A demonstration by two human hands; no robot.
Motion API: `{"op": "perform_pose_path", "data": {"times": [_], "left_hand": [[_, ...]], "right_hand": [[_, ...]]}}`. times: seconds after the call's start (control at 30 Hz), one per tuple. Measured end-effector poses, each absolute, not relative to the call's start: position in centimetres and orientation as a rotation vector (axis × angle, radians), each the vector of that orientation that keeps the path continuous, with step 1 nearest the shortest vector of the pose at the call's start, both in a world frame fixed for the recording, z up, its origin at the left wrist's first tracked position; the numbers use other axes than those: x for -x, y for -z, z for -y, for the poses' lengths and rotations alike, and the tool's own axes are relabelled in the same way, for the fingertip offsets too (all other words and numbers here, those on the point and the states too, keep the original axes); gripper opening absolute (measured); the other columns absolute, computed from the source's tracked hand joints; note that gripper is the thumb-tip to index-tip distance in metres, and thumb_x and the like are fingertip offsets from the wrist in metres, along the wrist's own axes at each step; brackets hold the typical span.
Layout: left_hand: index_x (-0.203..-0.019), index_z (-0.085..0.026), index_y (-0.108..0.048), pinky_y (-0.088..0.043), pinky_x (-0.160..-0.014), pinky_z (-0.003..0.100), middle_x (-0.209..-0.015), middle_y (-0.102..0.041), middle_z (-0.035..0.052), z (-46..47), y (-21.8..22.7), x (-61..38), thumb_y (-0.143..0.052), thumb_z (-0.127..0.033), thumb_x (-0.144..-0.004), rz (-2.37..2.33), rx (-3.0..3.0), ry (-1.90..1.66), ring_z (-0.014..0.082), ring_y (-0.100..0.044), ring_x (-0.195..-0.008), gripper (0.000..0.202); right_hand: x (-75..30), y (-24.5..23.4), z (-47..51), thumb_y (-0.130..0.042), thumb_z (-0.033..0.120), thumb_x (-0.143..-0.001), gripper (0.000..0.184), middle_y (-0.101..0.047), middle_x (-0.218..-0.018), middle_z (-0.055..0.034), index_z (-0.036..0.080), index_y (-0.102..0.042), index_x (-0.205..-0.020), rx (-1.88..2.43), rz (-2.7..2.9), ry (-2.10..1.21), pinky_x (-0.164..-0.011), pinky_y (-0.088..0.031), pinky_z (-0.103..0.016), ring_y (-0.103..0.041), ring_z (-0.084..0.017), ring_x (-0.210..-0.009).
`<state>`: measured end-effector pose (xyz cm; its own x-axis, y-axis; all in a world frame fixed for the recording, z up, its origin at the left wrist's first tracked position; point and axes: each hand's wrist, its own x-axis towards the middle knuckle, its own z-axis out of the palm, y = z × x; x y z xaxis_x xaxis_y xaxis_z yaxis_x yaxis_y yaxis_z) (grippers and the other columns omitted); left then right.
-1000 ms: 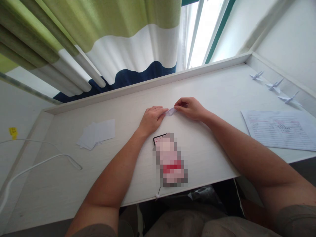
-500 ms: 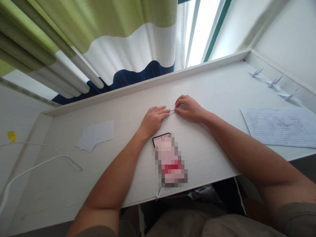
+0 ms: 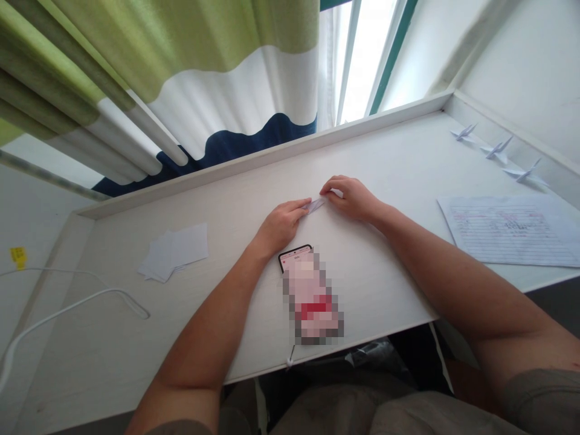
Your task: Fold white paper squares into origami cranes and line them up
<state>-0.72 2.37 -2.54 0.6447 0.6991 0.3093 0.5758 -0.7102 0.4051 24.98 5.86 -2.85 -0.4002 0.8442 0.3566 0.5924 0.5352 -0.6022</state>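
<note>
A small folded piece of white paper (image 3: 316, 204) lies on the white desk (image 3: 389, 157) between my two hands. My left hand (image 3: 281, 222) presses its fingertips on the paper's left end, fingers held together. My right hand (image 3: 350, 196) pinches the paper's right end with thumb and forefinger. Most of the paper is hidden under my fingers. Just in front of my left wrist lies a phone (image 3: 310, 294), screen up.
A loose stack of white paper squares (image 3: 174, 251) sits at the left. A lined sheet (image 3: 507, 228) lies at the right, with three folded paper cranes (image 3: 497, 148) beyond it along the desk's rim. A white cable (image 3: 67, 305) loops at the far left.
My right hand slid along the small paper, closing toward the left hand and then drawing back a little. The left hand stayed pressed on the paper.
</note>
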Motion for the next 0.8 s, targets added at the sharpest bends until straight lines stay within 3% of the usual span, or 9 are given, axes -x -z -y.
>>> {"op": "perform_pose_path", "data": {"times": [0.17,0.3,0.57,0.8], "left_hand": [[-0.121,-0.018,-0.074,-0.052,-0.119,0.048,-0.143,-0.074,0.0094,-2.3,2.4,0.6,-0.048,-0.004,-0.098,-1.032,-2.575,-0.657,0.0237,-0.067,-0.136,0.038],[-0.131,-0.020,-0.072,-0.050,-0.120,0.047,-0.145,-0.073,0.0080,-2.3,2.3,0.7,-0.048,-0.005,-0.099,-1.032,-2.593,-0.626,0.0232,-0.066,-0.139,0.043],[-0.141,-0.028,-0.071,-0.048,-0.122,0.049,-0.151,-0.068,0.0046,-2.4,2.4,0.9,-0.047,-0.012,-0.104,-1.027,-2.632,-0.538,0.0227,-0.062,-0.144,0.047],[-0.140,-0.032,-0.073,-0.046,-0.122,0.050,-0.154,-0.066,0.0038,-2.5,2.4,0.9,-0.048,-0.017,-0.106,-1.077,-2.669,-0.508,0.0250,-0.061,-0.145,0.044]], "right_hand": [[-25.2,3.1,-5.7,-0.062,0.018,-0.089,0.021,-0.076,-0.110,-0.0115,0.022,-0.081,-0.096,1.081,2.205,-0.530,-0.102,-0.054,-0.047,-0.070,-0.031,-0.107],[-25.3,3.1,-5.6,-0.063,0.024,-0.092,0.019,-0.076,-0.112,-0.0105,0.024,-0.082,-0.097,1.066,2.216,-0.534,-0.102,-0.054,-0.048,-0.069,-0.030,-0.108],[-25.3,3.1,-5.8,-0.063,0.020,-0.088,0.021,-0.078,-0.109,-0.0090,0.024,-0.081,-0.098,1.050,2.211,-0.524,-0.103,-0.053,-0.046,-0.069,-0.029,-0.106],[-24.1,3.0,-5.5,-0.064,0.037,-0.099,0.023,-0.079,-0.109,-0.0094,0.026,-0.084,-0.102,1.048,2.232,-0.518,-0.099,-0.050,-0.045,-0.068,-0.028,-0.104]]}}
